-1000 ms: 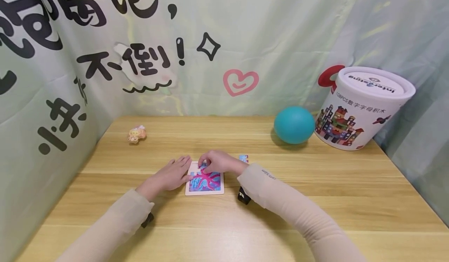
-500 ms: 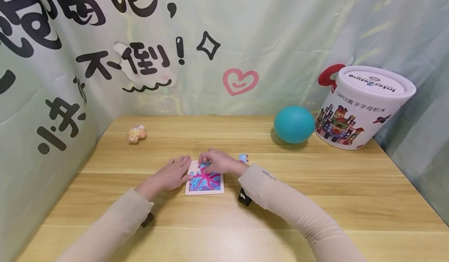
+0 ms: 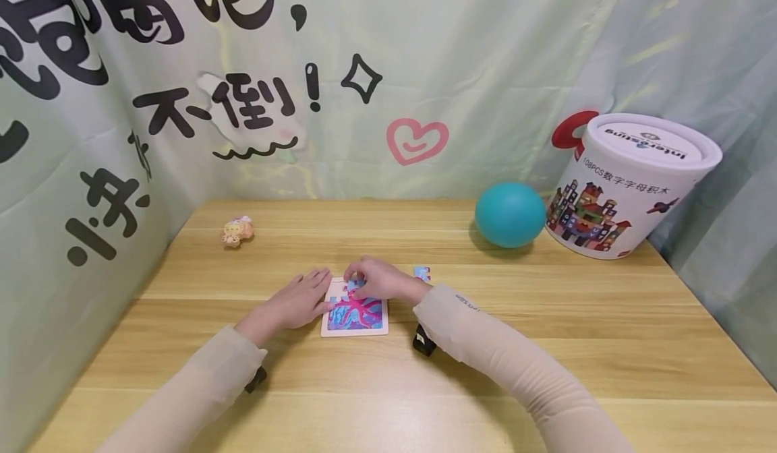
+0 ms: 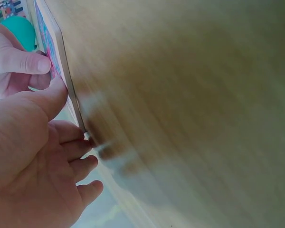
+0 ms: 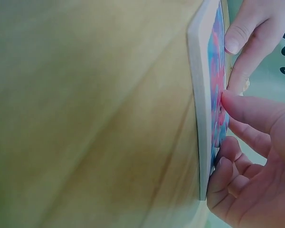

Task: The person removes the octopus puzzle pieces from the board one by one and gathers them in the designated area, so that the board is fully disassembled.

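A jigsaw puzzle [image 3: 358,317] with a pink octopus-like picture on blue lies in a pale tray [image 3: 355,334] on the table. Its upper left part shows bare tray. My left hand [image 3: 297,303] lies along the tray's left side, fingers extended, thumb over the edge; the left wrist view shows that thumb [image 4: 54,97] on the rim. Over the upper part of the tray, my right hand [image 3: 382,280] pinches a blue puzzle piece [image 3: 356,284] between thumb and curled fingers. The piece's lower part is partly hidden by the fingers. In the right wrist view the thumb [image 5: 249,110] touches the picture.
Another blue puzzle piece [image 3: 421,274] lies right of the tray, beyond the right wrist. A teal ball [image 3: 510,215] and a white bucket [image 3: 625,190] stand at the back right. A small figurine [image 3: 237,232] is at the back left. A printed curtain borders the table.
The right hand's fingers and the pinched piece shift only very slightly at the top of the tray. The left hand and tray stay in place.
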Tool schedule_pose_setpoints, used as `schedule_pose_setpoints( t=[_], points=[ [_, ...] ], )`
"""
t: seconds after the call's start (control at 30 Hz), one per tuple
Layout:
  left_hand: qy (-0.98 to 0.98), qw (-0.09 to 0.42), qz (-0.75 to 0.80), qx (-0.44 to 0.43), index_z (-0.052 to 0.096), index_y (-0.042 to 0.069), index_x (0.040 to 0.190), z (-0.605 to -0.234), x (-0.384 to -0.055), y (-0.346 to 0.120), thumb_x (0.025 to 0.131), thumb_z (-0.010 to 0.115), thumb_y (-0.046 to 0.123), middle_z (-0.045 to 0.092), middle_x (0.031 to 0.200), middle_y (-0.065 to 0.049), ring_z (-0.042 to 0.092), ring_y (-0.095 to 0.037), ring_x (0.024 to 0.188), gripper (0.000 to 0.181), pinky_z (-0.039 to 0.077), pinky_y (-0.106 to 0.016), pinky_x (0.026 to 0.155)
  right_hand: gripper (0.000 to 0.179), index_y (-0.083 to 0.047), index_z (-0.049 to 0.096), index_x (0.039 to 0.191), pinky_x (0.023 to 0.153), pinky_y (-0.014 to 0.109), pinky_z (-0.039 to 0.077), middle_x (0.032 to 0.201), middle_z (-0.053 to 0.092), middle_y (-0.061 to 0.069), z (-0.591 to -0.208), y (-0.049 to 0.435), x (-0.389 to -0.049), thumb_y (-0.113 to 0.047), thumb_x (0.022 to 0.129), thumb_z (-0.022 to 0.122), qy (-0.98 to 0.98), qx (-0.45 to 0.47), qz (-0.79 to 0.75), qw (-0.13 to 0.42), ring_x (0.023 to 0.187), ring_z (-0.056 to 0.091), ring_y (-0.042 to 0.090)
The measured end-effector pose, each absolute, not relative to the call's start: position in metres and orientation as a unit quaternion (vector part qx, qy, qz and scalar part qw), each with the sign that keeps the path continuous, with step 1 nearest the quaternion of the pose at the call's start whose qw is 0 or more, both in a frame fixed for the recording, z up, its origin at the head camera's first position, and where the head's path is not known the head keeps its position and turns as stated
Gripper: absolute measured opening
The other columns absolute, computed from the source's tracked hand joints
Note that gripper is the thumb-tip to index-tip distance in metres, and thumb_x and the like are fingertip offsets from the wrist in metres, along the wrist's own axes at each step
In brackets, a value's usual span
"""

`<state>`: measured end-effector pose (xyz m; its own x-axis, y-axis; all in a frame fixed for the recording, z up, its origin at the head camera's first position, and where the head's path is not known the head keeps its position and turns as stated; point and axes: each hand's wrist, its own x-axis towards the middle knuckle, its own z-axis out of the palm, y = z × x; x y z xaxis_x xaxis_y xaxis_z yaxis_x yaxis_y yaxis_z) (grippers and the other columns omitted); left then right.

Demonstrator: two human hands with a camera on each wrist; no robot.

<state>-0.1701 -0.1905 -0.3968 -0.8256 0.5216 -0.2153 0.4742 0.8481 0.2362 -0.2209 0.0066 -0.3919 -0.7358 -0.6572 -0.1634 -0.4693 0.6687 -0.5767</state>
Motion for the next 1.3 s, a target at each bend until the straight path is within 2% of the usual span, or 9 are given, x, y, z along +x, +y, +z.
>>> schedule_pose_setpoints(
  t=[0.17, 0.4, 0.7, 0.83, 1.03, 1.17, 1.3],
  points=[
    [0.952, 0.135, 0.084, 0.263, 0.025, -0.011, 0.140, -0.396, -0.171, -0.190, 0.097, 0.045, 0.032, 0.021, 0.146, -0.025, 0.016, -0.038, 0.134, 0.063, 0.015, -0.055, 0.105, 0.027, -0.011, 0.063, 0.106, 0.072, 0.027, 0.044, 0.093, 0.051, 0.001, -0.392, 0.007, -0.221, -0.011, 0.081, 0.071, 0.893, -0.318, -0.265, 0.178, 0.084, 0.049, 0.015],
    [0.951, 0.131, 0.088, 0.267, 0.026, -0.012, 0.139, -0.396, -0.170, -0.190, 0.098, 0.044, 0.030, 0.022, 0.145, -0.027, 0.018, -0.040, 0.133, 0.061, 0.015, -0.057, 0.104, 0.025, -0.012, 0.060, 0.101, 0.067, 0.027, 0.044, 0.091, 0.054, 0.002, -0.393, 0.008, -0.222, -0.007, 0.080, 0.071, 0.880, -0.331, -0.296, 0.171, 0.081, 0.050, 0.016],
    [0.951, 0.130, 0.090, 0.265, 0.027, -0.013, 0.138, -0.394, -0.169, -0.190, 0.098, 0.044, 0.030, 0.022, 0.145, -0.027, 0.018, -0.040, 0.133, 0.061, 0.015, -0.056, 0.105, 0.008, -0.006, 0.060, 0.089, 0.064, 0.023, 0.043, 0.079, 0.055, 0.001, -0.398, 0.013, -0.226, -0.003, 0.084, 0.065, 0.857, -0.287, -0.387, 0.185, 0.073, 0.049, 0.014],
    [0.951, 0.130, 0.090, 0.264, 0.027, -0.013, 0.138, -0.393, -0.168, -0.189, 0.098, 0.044, 0.030, 0.022, 0.145, -0.027, 0.018, -0.040, 0.133, 0.061, 0.015, -0.056, 0.105, 0.004, -0.007, 0.064, 0.091, 0.058, 0.022, 0.041, 0.073, 0.055, 0.001, -0.400, 0.020, -0.229, -0.006, 0.087, 0.063, 0.839, -0.270, -0.428, 0.200, 0.066, 0.048, 0.012],
    [0.951, 0.134, 0.091, 0.264, 0.026, -0.012, 0.138, -0.393, -0.168, -0.190, 0.098, 0.044, 0.029, 0.021, 0.145, -0.027, 0.017, -0.040, 0.134, 0.061, 0.015, -0.056, 0.105, 0.011, -0.003, 0.066, 0.098, 0.051, 0.022, 0.038, 0.072, 0.052, 0.002, -0.389, 0.036, -0.229, -0.008, 0.090, 0.059, 0.814, -0.237, -0.485, 0.215, 0.058, 0.043, 0.013],
    [0.951, 0.135, 0.091, 0.264, 0.026, -0.013, 0.138, -0.394, -0.169, -0.190, 0.098, 0.044, 0.029, 0.020, 0.145, -0.027, 0.016, -0.040, 0.134, 0.061, 0.014, -0.056, 0.105, 0.015, -0.003, 0.067, 0.101, 0.046, 0.022, 0.034, 0.068, 0.052, 0.001, -0.381, 0.057, -0.229, -0.009, 0.091, 0.058, 0.817, -0.222, -0.488, 0.211, 0.053, 0.041, 0.013],
    [0.951, 0.134, 0.089, 0.265, 0.026, -0.013, 0.138, -0.394, -0.169, -0.190, 0.098, 0.044, 0.029, 0.020, 0.145, -0.028, 0.016, -0.040, 0.134, 0.061, 0.014, -0.055, 0.105, 0.017, -0.002, 0.067, 0.102, 0.044, 0.025, 0.036, 0.064, 0.052, 0.004, -0.376, 0.085, -0.228, -0.009, 0.091, 0.057, 0.827, -0.205, -0.486, 0.196, 0.050, 0.041, 0.013]
  ],
)
